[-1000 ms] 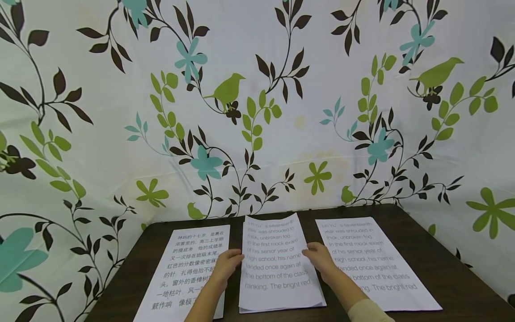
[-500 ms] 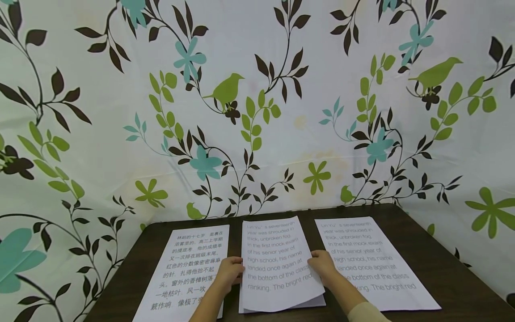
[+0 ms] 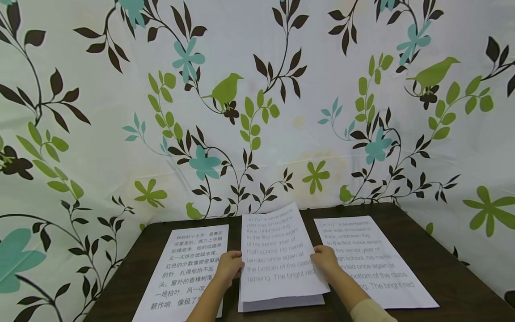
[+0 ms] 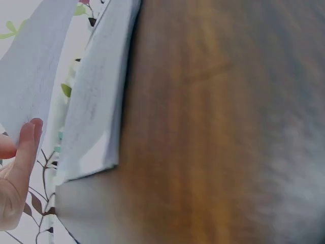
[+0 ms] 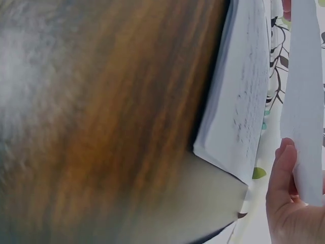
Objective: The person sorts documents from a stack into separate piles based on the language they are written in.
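1. The left hand (image 3: 228, 267) pinches the left edge of the top white printed sheet (image 3: 277, 255), fingers curled on it.
2. The right hand (image 3: 324, 263) grips the right edge the same way, so the sheet rises evenly.
3. Under it, the thick white paper stack (image 3: 281, 302) lies in the middle of the dark wooden table (image 3: 462, 286), between two single printed pages (image 3: 183, 273) (image 3: 382, 264).
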The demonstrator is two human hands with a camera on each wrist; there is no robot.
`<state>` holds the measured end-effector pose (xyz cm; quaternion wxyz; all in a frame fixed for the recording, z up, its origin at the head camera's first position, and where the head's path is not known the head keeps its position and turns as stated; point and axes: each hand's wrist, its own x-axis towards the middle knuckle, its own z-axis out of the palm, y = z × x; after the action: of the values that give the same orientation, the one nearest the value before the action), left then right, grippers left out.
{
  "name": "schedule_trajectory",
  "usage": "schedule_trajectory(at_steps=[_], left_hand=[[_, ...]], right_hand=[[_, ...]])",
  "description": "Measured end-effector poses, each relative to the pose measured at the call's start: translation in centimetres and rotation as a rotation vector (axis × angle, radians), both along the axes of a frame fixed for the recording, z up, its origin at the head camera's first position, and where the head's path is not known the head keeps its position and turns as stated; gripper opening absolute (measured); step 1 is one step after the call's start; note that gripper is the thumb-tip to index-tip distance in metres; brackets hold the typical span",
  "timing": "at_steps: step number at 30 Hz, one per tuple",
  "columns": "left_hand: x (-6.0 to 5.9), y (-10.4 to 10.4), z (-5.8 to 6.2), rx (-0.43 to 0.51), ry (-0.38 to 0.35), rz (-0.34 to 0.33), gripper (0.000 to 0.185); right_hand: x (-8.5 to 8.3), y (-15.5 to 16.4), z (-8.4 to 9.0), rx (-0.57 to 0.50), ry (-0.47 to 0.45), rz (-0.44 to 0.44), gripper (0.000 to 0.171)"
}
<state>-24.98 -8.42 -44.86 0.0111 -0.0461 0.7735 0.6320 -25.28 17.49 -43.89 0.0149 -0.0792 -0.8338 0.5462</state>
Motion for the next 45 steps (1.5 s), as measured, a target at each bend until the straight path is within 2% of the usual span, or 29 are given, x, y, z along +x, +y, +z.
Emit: schedule_trajectory(at_steps=[8, 15, 29, 38, 45], left_hand=[[-0.6, 1.2, 1.5, 0.020, 0.022, 0.047, 0.038], [-1.2, 3.4, 2.5, 0.034, 0.040, 0.068, 0.035], [-1.9, 7.7, 3.5, 0.087, 0.026, 0.005, 0.035], [-2.0, 11.3, 4.1, 0.147, 0.000, -0.025, 0.038], [-2.0, 14.2, 4.3, 0.203, 0.013, -0.052, 0.039]], right_hand=[[-0.4, 0.8, 1.3, 0.006, -0.005, -0.027, 0.029], [-0.6, 2.7, 2.4, 0.029, -0.006, -0.045, 0.037], [-0.4, 7.2, 1.9, 0.114, -0.018, -0.107, 0.038], [-0.1, 11.1, 2.7, 0.195, 0.006, -0.147, 0.039], [0.3, 14.2, 3.4, 0.223, 0.000, -0.154, 0.041]])
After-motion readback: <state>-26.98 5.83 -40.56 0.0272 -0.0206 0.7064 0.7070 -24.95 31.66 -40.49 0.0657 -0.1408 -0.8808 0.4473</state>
